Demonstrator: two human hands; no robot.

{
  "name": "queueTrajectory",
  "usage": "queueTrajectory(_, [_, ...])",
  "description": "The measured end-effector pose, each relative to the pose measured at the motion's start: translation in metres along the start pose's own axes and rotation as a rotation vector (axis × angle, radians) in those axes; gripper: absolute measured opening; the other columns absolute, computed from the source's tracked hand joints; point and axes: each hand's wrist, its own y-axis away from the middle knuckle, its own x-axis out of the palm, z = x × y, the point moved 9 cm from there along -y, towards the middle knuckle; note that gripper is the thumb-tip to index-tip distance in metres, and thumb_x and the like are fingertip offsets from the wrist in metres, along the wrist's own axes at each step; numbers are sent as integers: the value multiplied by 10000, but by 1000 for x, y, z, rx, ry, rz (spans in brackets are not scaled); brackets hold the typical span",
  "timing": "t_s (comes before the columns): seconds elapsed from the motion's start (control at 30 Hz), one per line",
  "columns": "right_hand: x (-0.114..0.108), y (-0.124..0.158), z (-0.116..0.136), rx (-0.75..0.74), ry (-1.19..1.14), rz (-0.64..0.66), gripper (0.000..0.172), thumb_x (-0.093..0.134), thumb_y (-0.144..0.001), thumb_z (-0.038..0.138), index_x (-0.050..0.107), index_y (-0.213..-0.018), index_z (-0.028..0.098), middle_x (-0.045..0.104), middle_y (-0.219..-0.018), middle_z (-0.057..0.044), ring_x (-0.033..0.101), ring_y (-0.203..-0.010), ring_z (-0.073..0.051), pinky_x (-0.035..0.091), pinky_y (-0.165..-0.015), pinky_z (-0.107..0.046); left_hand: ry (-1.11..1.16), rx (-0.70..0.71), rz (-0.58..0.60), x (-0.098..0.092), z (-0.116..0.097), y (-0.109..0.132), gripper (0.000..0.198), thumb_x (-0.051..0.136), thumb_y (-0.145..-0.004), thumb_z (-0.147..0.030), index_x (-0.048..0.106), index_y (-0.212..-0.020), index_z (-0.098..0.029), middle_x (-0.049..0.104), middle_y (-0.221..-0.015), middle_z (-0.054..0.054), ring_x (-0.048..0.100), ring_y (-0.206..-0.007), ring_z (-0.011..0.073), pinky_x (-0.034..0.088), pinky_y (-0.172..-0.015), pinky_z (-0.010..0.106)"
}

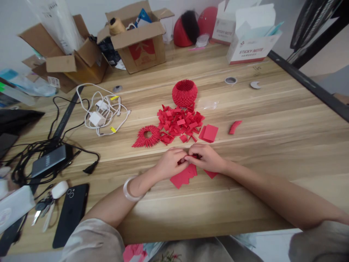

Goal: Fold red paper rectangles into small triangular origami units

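My left hand (171, 162) and my right hand (207, 157) meet over the wooden table (272, 153), fingertips pinched together on a small red paper piece (188, 158). Flat red paper sheets (183, 176) lie under and just in front of both hands. Beyond them lies a heap of folded red paper units (180, 123), with a small stack of red squares (209, 133) to its right. A red ring of joined units (147, 136) lies to the left, and a round red paper bowl (184, 93) stands behind the heap.
A short red strip of units (234, 127) lies to the right. White charger cables (102, 114), black cables, a power bank (49, 162), a black phone (71, 214) and keys sit at left. Cardboard boxes (136, 40) and sticky-note boxes (252, 40) line the back edge.
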Motion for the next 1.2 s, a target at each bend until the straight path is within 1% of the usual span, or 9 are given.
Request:
queueTrajectory(0.97, [1, 0, -1, 0, 5, -7, 294, 504, -870, 289, 458, -608, 165, 470, -574, 13, 446, -583, -107, 339, -587, -222, 17, -13, 5, 1, 2, 0, 202, 498, -819, -191, 441, -627, -163, 468, -592, -20, 452, -589, 118, 378, -609, 247])
queueTrajectory(1.2, [-2, -1, 3, -14, 4, -16, 308, 506, -870, 284, 437, -595, 165, 440, -550, 24, 416, -558, -97, 324, -573, -213, 2, -7, 8, 1, 1, 0, 207, 489, -828, -200, 446, -629, -163, 478, -597, -16, 460, -590, 119, 384, -608, 247])
